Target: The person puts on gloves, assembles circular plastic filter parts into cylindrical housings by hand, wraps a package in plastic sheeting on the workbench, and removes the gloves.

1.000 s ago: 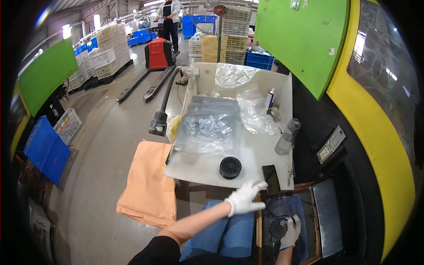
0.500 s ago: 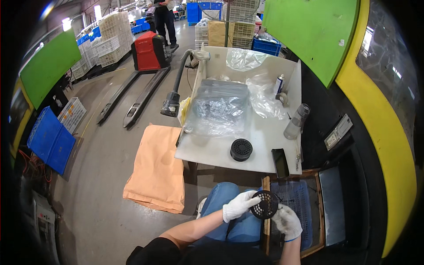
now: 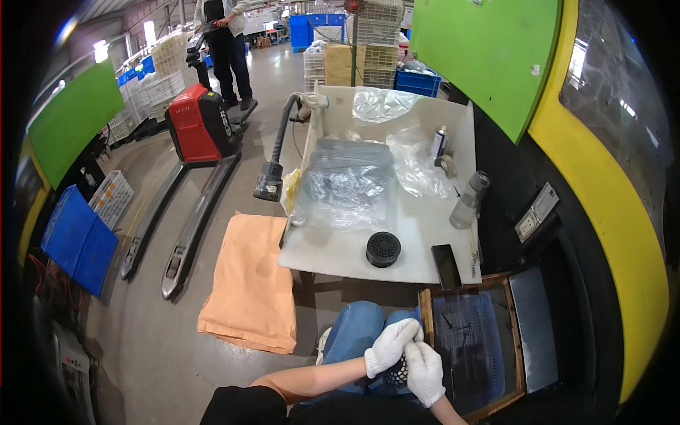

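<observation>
Above my lap, my white-gloved left hand (image 3: 391, 347) and white-gloved right hand (image 3: 426, 372) meet with their fingers closed around a round black perforated cover (image 3: 398, 373). The gloves hide most of it; only a patch of its holes shows between and below them. A similar black perforated round part (image 3: 383, 249) rests on the white worktable (image 3: 329, 251) in front of me. A dark phone (image 3: 446, 266) lies near the table's front right edge.
Clear plastic bags (image 3: 347, 177), a spray can (image 3: 439, 141), a tape roll (image 3: 445, 166) and a clear bottle (image 3: 468, 202) are on the table. A hose nozzle (image 3: 268, 182) hangs left. Below right sits a blue basket (image 3: 467, 347). A person stands behind a red pallet truck (image 3: 202, 124).
My hands have come together and moved left over my lap, covering the black cover that was in plain view. The pallet truck and the person behind it have come nearer.
</observation>
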Motion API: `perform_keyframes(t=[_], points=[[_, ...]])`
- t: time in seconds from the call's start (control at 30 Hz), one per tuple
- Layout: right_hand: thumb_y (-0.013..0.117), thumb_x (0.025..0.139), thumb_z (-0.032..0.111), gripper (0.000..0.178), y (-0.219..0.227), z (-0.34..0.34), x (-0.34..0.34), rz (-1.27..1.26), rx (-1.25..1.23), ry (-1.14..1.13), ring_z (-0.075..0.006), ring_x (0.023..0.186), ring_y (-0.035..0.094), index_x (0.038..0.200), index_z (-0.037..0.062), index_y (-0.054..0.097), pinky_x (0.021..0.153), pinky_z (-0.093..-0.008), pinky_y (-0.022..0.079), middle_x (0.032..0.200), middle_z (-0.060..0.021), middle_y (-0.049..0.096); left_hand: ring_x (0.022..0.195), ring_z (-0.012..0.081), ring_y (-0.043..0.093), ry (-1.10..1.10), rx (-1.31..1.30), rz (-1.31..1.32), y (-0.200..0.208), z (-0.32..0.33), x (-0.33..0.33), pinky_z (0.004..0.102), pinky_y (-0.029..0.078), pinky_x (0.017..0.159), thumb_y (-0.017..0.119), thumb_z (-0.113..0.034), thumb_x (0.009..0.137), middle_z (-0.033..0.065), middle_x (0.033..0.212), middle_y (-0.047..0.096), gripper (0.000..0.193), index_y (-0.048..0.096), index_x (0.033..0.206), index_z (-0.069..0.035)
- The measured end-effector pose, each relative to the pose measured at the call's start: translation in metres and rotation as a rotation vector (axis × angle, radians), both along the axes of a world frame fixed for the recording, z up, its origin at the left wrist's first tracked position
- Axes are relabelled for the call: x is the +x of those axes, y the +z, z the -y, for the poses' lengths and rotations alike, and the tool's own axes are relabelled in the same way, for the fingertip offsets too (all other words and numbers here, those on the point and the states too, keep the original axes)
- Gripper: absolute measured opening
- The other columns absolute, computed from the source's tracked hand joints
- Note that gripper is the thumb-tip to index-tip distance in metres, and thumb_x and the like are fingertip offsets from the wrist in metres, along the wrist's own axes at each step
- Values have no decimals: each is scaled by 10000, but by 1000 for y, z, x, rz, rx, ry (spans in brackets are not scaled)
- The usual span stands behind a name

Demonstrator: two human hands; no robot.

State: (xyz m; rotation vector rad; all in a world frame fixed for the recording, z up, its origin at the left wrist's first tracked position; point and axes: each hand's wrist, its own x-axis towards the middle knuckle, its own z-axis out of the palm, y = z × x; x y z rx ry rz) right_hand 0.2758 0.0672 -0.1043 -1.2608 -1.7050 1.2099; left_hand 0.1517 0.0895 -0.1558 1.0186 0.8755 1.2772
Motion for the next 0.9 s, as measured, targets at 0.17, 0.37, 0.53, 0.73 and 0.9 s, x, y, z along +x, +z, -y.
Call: perform_keyframes(t=[0.17, 0.37, 0.53, 0.73, 0.9], points=[[489, 944, 184, 263, -20, -25, 2, -128, 222, -172, -136, 535, 498, 775, 8, 587, 502, -300, 400, 600, -53, 533, 747, 73, 475, 348, -74, 132, 1, 2, 17, 262, 440, 689, 430, -287, 1004, -24, 789, 548, 321, 584, 892, -27], [530, 936, 320, 336, -7, -45, 10, 174, -4, 214, -258, 795, 666, 1030, 10, 619, 712, -348, 506, 844, -159, 672, 982, 113, 576, -48, 92, -312, 0, -6, -18, 256, 445, 882, 459, -171, 984, 80, 1057, 643, 286, 608, 1135, 21], [446, 979, 208, 268, -14, -37, 2, -1039, -527, -108, -119, 788, 586, 972, -3, 611, 718, -257, 474, 888, -27, 624, 1015, 136, 569, 123, 42, 134, 59, 2, 9, 267, 433, 925, 459, -106, 966, 88, 1117, 629, 286, 585, 1183, 31], [499, 951, 223, 251, 6, -60, 12, 332, 132, 113, -215, 698, 632, 945, -3, 608, 628, -332, 488, 776, -136, 641, 1076, 175, 576, 89, 5, -109, 27, -10, -9, 277, 414, 966, 453, -94, 964, 110, 1154, 626, 302, 565, 1213, 34], [411, 999, 240, 296, -11, -47, -4, -965, -423, -150, -129, 787, 596, 1026, 9, 594, 720, -285, 488, 884, -27, 627, 1039, 119, 561, 131, 100, 2, 52, -14, 3, 270, 423, 945, 439, -80, 966, 81, 1132, 634, 295, 573, 1200, 39]])
